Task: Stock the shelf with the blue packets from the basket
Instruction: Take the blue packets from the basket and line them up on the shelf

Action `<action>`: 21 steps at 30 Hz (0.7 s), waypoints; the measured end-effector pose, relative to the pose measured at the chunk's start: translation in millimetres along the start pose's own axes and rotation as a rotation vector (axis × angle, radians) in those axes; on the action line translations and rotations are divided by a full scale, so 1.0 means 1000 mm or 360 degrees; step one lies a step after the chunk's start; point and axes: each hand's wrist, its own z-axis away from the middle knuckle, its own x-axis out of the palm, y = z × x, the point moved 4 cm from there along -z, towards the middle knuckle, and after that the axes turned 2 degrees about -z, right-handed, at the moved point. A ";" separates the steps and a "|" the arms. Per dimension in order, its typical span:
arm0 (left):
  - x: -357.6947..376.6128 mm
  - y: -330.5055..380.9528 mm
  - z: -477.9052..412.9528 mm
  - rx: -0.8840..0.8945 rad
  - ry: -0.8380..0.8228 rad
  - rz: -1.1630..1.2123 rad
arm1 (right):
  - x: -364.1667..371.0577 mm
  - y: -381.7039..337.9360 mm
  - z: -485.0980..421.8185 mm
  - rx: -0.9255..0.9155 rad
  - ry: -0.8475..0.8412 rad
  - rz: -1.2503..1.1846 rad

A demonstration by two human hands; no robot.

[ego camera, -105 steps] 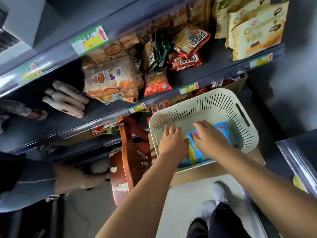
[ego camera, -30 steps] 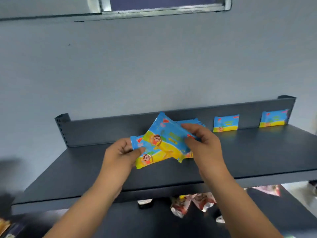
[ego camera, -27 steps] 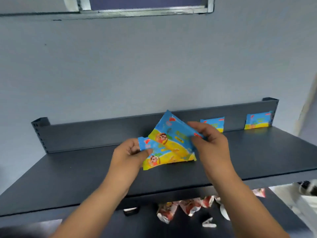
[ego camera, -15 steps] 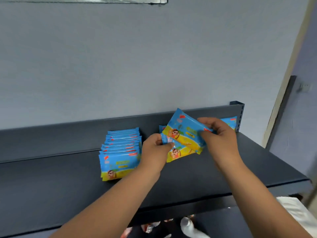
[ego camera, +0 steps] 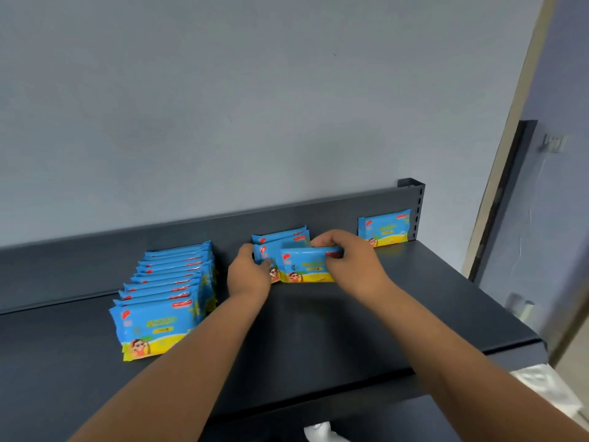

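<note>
Shelf: a dark grey metal shelf board (ego camera: pixel 318 339) with a low back panel of the same grey stood against a pale blue-grey wall (ego camera: pixel 255 106).
Long row: a file of blue plastic packets with yellow bottoms and a cartoon figure (ego camera: pixel 159 311) stood on edge one behind another on the left part of the shelf, running from near the front back to the panel.
Lone packet: one blue and yellow packet (ego camera: pixel 384 229) leaned upright against the back panel at the far right end, beside the slotted corner post (ego camera: pixel 417 205).
Middle packets: a few more blue packets (ego camera: pixel 279 239) stood at the back panel between the long row and the lone packet.
Front packet: a blue and yellow packet (ego camera: pixel 302 266) stood upright on its long edge just in front of the middle packets, its printed face towards the camera.
Right hand: the right hand (ego camera: pixel 349 266) pinched the front packet's top right corner, fingers curled over the upper edge.
Left hand: the left hand (ego camera: pixel 247 275) curled round the left end of the middle packets; its fingertips were hidden behind them, so how many it held could not be told.
Below: something white (ego camera: pixel 318 433) showed under the shelf edge, too cropped to identify.
</note>
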 end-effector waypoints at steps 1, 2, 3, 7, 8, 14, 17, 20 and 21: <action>0.001 0.000 -0.003 0.0004 0.0027 -0.0013 | 0.003 0.005 -0.003 0.0003 -0.0035 0.0034; 0.003 0.000 -0.005 0.0005 0.0058 -0.0032 | 0.005 0.009 -0.007 0.0006 -0.0062 0.0074; 0.004 0.000 -0.006 0.0007 0.0081 -0.0040 | 0.008 0.013 -0.011 0.0006 -0.0089 0.0114; 0.008 0.002 -0.007 0.0062 0.0120 0.0002 | 0.019 0.020 -0.027 -0.0073 -0.0175 0.0267; 0.008 0.001 -0.008 0.0065 0.0133 0.0024 | 0.021 0.020 -0.031 -0.0094 -0.0168 0.0292; 0.003 -0.013 -0.026 -0.0104 0.0153 0.0342 | 0.033 0.030 -0.053 -0.0119 -0.0148 0.0571; 0.005 -0.022 -0.032 -0.0204 0.0094 0.0433 | 0.040 0.027 -0.059 -0.0219 -0.0059 0.0652; 0.009 -0.020 -0.030 -0.0225 -0.0052 0.0493 | 0.049 0.021 -0.063 -0.0274 0.0046 0.0707; 0.010 -0.019 -0.028 -0.0209 -0.0104 0.0505 | 0.051 0.021 -0.064 -0.0258 0.0056 0.0718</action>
